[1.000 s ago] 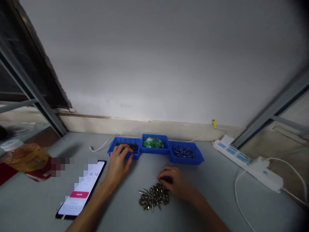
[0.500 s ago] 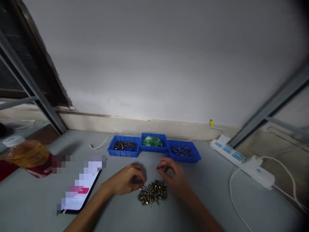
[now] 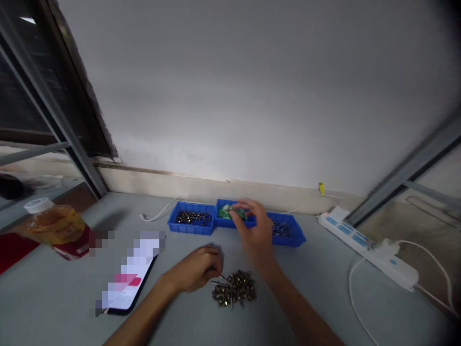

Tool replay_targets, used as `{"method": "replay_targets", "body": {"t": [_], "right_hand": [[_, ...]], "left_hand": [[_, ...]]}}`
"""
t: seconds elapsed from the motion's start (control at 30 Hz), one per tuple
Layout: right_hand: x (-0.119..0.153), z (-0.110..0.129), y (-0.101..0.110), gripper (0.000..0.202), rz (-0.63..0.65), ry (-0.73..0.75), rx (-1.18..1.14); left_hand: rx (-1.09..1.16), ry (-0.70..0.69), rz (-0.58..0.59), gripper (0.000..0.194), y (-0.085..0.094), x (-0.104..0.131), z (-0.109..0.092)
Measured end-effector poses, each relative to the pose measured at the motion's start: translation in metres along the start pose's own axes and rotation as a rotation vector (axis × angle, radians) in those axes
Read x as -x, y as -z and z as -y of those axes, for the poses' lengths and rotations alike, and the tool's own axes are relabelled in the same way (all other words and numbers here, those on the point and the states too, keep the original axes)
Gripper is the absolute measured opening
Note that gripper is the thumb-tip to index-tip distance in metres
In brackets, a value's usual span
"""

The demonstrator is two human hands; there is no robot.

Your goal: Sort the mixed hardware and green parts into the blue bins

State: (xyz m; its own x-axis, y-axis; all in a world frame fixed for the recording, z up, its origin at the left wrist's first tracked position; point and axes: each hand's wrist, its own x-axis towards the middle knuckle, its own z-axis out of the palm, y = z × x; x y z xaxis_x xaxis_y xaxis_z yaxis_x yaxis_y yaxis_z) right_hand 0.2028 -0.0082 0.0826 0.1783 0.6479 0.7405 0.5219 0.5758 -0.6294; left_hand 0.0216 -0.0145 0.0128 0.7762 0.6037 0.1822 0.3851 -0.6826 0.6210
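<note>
My left hand point(image 3: 200, 270) is closed by the left side of a pile of small brass-coloured metal fittings point(image 3: 239, 288), with a thin metal pin point(image 3: 225, 279) sticking out from its fingertips. Other thin pins lie on the pile. My right hand point(image 3: 255, 228) reaches over the middle blue bin point(image 3: 220, 222), thumb and index finger brought close together. Whatever is between those fingertips is too small to make out. Under them lies green, plastic-like material point(image 3: 223, 213), partly covered by the hand.
A left blue bin point(image 3: 190, 229) holds small dark metal parts; a right blue bin point(image 3: 297, 235) holds thin silvery pins. A phone point(image 3: 131, 276) and a drink bottle point(image 3: 59, 228) stand left. On the right lies a white power strip point(image 3: 374, 254) with cables. A wall point(image 3: 230, 120) rises behind.
My right hand has moved forward from above the pile to the middle bin; a small metal piece showed in its fingertips before. My left hand stays by the pile. The view has shifted slightly.
</note>
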Motion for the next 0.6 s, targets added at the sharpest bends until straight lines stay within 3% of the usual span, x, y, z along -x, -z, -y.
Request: {"method": "replay_targets", "body": {"t": [0.1,0.17,0.2,0.33,0.37,0.47,0.6], "right_hand": [[-0.03,0.015,-0.003,0.014,-0.055,-0.054,0.026],[-0.034,0.013,0.001,0.01,-0.03,-0.076,-0.001],[-0.031,0.008,0.004,0.011,0.048,-0.098,-0.024],[0.003,-0.025,0.015,0.017,0.597,-0.245,-0.081],[0.013,-0.033,0.016,0.023,0.68,-0.294,-0.063],[0.037,-0.053,0.019,0.041,0.746,-0.414,-0.046],[0.052,-0.061,0.019,0.039,0.771,-0.468,-0.146]], "left_hand": [[0.001,0.031,-0.033,0.014,0.001,0.001,0.001],[0.002,0.053,-0.092,0.014,0.002,0.001,0.001],[0.004,0.066,-0.136,0.014,0.003,0.0,0.001],[0.027,0.123,-0.325,0.012,0.006,-0.002,-0.001],[0.029,0.129,-0.363,0.011,0.007,-0.003,-0.001],[0.029,0.119,-0.442,0.011,0.008,-0.004,-0.002],[0.039,0.06,-0.484,0.012,0.005,-0.006,-0.001]]}}
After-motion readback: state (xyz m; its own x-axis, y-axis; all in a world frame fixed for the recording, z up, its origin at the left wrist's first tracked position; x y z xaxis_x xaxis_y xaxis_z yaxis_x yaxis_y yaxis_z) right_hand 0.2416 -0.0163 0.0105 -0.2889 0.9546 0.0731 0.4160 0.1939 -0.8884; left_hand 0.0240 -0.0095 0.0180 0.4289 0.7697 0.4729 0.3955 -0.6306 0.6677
